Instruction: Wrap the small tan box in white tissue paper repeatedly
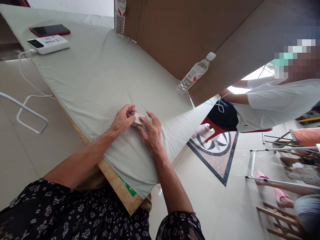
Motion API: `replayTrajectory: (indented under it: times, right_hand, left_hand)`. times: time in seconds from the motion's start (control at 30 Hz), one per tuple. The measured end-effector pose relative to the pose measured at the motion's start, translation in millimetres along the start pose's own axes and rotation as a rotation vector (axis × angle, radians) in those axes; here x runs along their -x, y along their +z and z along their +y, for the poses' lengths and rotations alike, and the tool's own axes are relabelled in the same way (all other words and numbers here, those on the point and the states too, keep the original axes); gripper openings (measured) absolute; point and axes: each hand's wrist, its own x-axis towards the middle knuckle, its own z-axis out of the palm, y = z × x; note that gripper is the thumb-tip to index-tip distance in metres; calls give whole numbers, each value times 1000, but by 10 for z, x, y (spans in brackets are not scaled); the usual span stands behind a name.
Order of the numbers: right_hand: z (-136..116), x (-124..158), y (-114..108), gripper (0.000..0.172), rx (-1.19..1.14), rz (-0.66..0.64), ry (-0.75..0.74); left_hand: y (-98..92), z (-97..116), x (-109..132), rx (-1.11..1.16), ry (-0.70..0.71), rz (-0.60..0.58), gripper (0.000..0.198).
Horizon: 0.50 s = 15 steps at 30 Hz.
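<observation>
A small pale block-like box (138,119) rests on or just above the pale green tablecloth (100,86), between my hands. At its left end, my left hand (123,119) holds it with the thumb along the near side and the fingers curled round the far side. My right hand (151,130) grips the other end, its thumb at the near side and fingertips on the top, with the index finger partly lifted. Fingers cover both ends of the box, and any print on it is too small to read.
A water bottle (196,73) leans by the large cardboard panel (175,36); another bottle (120,18) stands at the panel's far end. A phone (51,30) and a white power bank (48,44) with a cable lie at left. A person in a white shirt (277,103) sits at right.
</observation>
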Motion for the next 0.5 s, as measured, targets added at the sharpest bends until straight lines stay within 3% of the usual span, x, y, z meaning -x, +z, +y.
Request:
replayTrajectory:
  times: [0.5]
  right_hand:
    - [-20,60,54,25,143,47,-62]
  left_hand:
    - [-6,14,9,-8,-6,-12,55]
